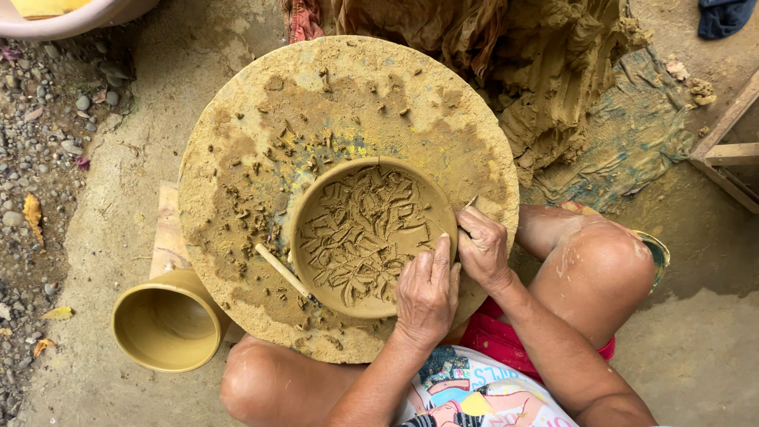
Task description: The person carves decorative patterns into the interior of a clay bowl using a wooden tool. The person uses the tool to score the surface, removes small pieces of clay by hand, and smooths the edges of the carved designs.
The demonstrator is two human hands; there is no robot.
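While both hands [455, 273] pinch the rim of the carved clay bowl [371, 236] on the round board [340, 103], too much pressure could bend the soft wall, I think.

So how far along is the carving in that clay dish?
Done: the leaf pattern covers most of the dish floor. In hand: both hands, left and right, work at the right rim. Left: the smooth strip under the upper rim; crumbs litter the round board.
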